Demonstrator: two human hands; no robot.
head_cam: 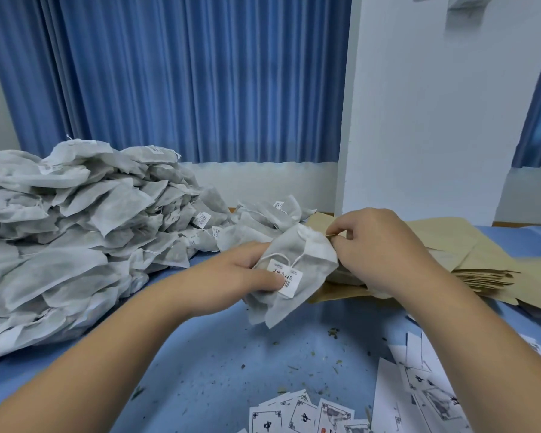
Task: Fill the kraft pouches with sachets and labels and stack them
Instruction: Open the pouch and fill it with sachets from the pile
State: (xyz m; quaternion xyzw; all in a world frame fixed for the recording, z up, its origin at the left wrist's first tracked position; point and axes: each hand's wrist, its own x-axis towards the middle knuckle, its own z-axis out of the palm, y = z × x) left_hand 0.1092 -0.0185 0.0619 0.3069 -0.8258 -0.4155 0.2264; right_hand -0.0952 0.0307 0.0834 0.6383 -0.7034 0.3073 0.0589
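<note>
Centrally, left hand (250, 273) gripping sachets (297, 276)

A white mesh sachet (294, 273) with a string and a small printed tag (286, 278) sits tilted at frame centre. More sachets (75, 239) heap at left. Flat kraft pouches (469, 260) stack at right; printed labels (306, 417) scatter along the bottom.

You are working over a table covered with a smooth blue sheet (219, 364). A big heap of white fabric sachets with strings and small tags (75, 232) is lying on its left side. Flat tan kraft paper pouches (469, 260) are stacking up at the right. White printed paper labels (303, 414) are lying scattered along the near edge, among dry herb crumbs (333, 332).
</note>
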